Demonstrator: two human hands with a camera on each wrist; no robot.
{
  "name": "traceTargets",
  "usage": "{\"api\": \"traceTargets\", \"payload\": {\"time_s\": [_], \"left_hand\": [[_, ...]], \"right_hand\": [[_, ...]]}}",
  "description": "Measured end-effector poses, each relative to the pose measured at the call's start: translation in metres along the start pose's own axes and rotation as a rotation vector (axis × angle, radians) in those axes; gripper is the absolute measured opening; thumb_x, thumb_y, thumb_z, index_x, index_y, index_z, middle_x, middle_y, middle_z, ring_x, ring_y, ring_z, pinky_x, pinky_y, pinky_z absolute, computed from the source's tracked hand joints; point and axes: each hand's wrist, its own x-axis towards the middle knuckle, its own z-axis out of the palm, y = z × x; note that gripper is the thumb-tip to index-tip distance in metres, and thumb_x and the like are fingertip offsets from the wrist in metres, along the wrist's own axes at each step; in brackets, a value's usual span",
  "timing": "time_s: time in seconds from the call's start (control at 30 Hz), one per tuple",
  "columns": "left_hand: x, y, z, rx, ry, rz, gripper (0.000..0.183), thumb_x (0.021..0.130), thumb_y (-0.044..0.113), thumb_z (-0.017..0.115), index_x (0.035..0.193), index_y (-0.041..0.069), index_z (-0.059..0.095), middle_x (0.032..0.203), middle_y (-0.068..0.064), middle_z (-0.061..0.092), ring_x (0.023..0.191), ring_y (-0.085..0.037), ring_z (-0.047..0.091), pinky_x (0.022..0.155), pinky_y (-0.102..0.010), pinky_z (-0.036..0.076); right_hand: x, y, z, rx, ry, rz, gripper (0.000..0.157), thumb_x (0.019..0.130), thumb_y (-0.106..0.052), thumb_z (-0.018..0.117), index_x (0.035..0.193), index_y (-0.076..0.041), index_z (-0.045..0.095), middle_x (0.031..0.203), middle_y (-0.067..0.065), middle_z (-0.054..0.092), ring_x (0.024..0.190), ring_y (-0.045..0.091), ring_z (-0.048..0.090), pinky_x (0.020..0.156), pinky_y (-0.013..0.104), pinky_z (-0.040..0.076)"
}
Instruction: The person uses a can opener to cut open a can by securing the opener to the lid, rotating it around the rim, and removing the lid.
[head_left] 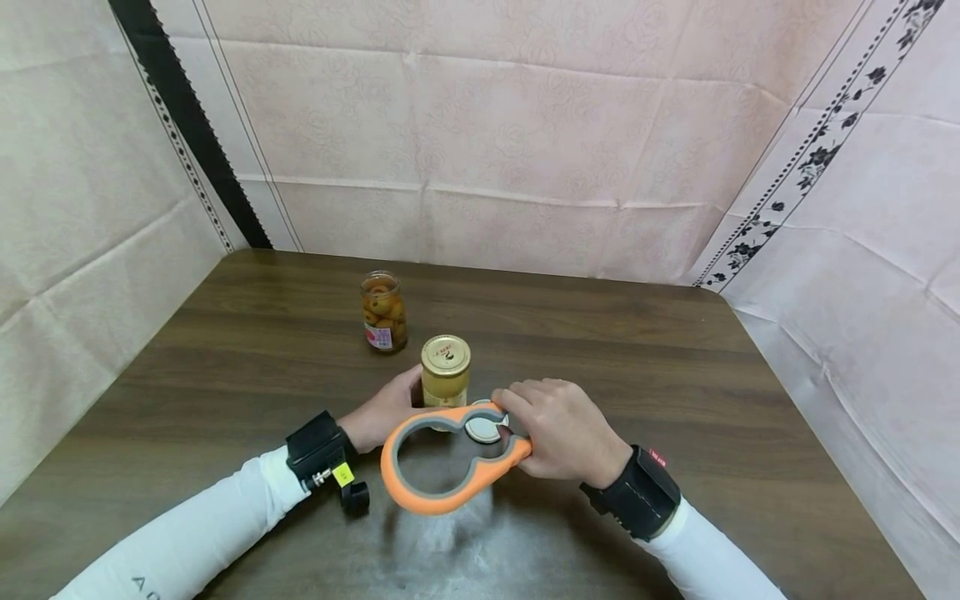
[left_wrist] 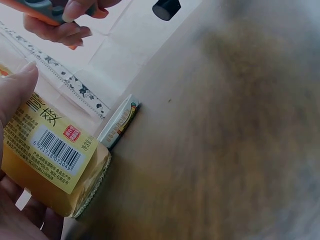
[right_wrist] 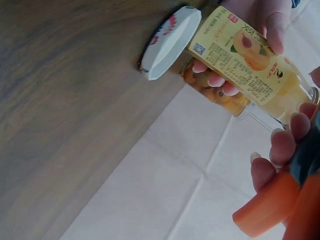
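My left hand point(head_left: 390, 408) is wrapped round a glass jar point(head_left: 446, 377) with a gold lid and a yellow label. Peaches are pictured on that label point(right_wrist: 252, 50), seen in the right wrist view. Its base shows right at the tabletop in the left wrist view. In my right hand point(head_left: 562, 429) I grip the handles of an orange-and-grey jar opener point(head_left: 491, 471). The opener's ring sits in front of the jar in the head view, apart from its lid. A loose white lid point(left_wrist: 120, 122) lies on the table beside the jar.
Behind the left hand stands a lidless glass jar point(head_left: 383, 312) of round, orange-brown pieces. The brown wooden table point(head_left: 637, 350) has pale cloth hangings point(head_left: 487, 150) along its back and sides.
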Motion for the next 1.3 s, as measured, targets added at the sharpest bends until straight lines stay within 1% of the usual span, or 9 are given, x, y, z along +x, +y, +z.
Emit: {"api": "traceTargets", "payload": {"time_s": [0.13,0.37,0.67,0.83,0.93,1.0,1.13,1.17,1.3], "left_hand": [[-0.001,-0.001,0.001,-0.020,-0.031,0.042,0.071,0.091,0.024,0.077,0.151,0.012,0.040,0.145,-0.013,0.055,0.134,-0.031,0.053,0.113,-0.051,0.043],[-0.001,-0.003,0.003,0.032,-0.082,0.101,0.071,0.093,0.029,0.075,0.152,0.015,0.037,0.143,-0.009,0.057,0.129,-0.025,0.056,0.107,-0.044,0.048],[-0.003,-0.004,0.010,0.006,-0.096,0.106,0.061,0.092,0.032,0.076,0.145,0.028,0.045,0.135,0.003,0.063,0.124,-0.018,0.059,0.106,-0.038,0.048],[-0.002,-0.003,0.015,-0.038,-0.119,0.111,0.058,0.092,0.031,0.076,0.143,0.024,0.049,0.138,0.000,0.062,0.126,-0.016,0.058,0.108,-0.036,0.047],[0.000,-0.001,0.019,-0.152,-0.185,0.176,0.056,0.094,0.025,0.075,0.144,0.015,0.051,0.139,-0.011,0.061,0.125,-0.021,0.060,0.105,-0.032,0.049],[0.004,0.003,0.022,-0.285,-0.297,0.257,0.058,0.096,0.017,0.070,0.148,0.008,0.046,0.144,-0.022,0.055,0.130,-0.031,0.057,0.108,-0.035,0.048],[0.012,0.012,0.030,-0.405,-0.447,0.397,0.061,0.099,0.006,0.063,0.154,0.004,0.038,0.156,-0.024,0.043,0.145,-0.041,0.040,0.118,-0.044,0.040],[0.013,0.014,0.031,-0.407,-0.459,0.402,0.059,0.100,0.008,0.061,0.155,0.006,0.038,0.157,-0.021,0.042,0.147,-0.040,0.038,0.120,-0.045,0.037],[0.010,0.015,0.033,-0.257,-0.364,0.437,0.063,0.100,0.008,0.062,0.157,0.018,0.037,0.159,-0.010,0.044,0.148,-0.033,0.039,0.118,-0.038,0.040]], "right_hand": [[0.001,-0.001,-0.002,-0.001,0.032,-0.008,0.027,0.080,-0.022,0.072,0.104,-0.012,0.065,0.073,-0.007,0.058,0.062,0.007,0.050,0.056,0.022,0.045],[0.004,-0.003,-0.006,-0.009,0.057,0.001,0.025,0.083,-0.025,0.068,0.104,-0.011,0.064,0.072,-0.007,0.056,0.060,0.007,0.048,0.053,0.022,0.042],[0.006,-0.004,-0.010,-0.037,0.083,0.040,0.037,0.073,-0.026,0.079,0.103,-0.011,0.065,0.076,-0.005,0.061,0.063,0.009,0.055,0.056,0.026,0.050],[0.008,-0.004,-0.013,-0.049,0.071,0.081,0.038,0.073,-0.026,0.078,0.105,-0.009,0.066,0.081,-0.002,0.068,0.067,0.011,0.060,0.060,0.028,0.054],[0.009,-0.004,-0.015,-0.055,0.066,0.115,0.038,0.074,-0.024,0.079,0.107,-0.009,0.067,0.084,-0.001,0.071,0.069,0.013,0.064,0.062,0.029,0.056],[0.010,-0.004,-0.016,-0.060,0.068,0.136,0.037,0.075,-0.022,0.079,0.107,-0.008,0.067,0.085,0.000,0.072,0.070,0.013,0.065,0.062,0.029,0.056],[0.013,-0.004,-0.017,-0.072,0.077,0.163,0.038,0.074,-0.019,0.080,0.108,-0.008,0.067,0.085,-0.001,0.070,0.070,0.013,0.065,0.062,0.030,0.056],[0.013,-0.004,-0.017,-0.076,0.080,0.169,0.038,0.074,-0.019,0.080,0.108,-0.008,0.067,0.084,-0.001,0.070,0.070,0.013,0.064,0.061,0.030,0.055],[0.015,-0.005,-0.017,-0.091,0.090,0.198,0.038,0.072,-0.016,0.077,0.108,-0.009,0.067,0.084,-0.002,0.069,0.068,0.013,0.063,0.058,0.030,0.053]]}}
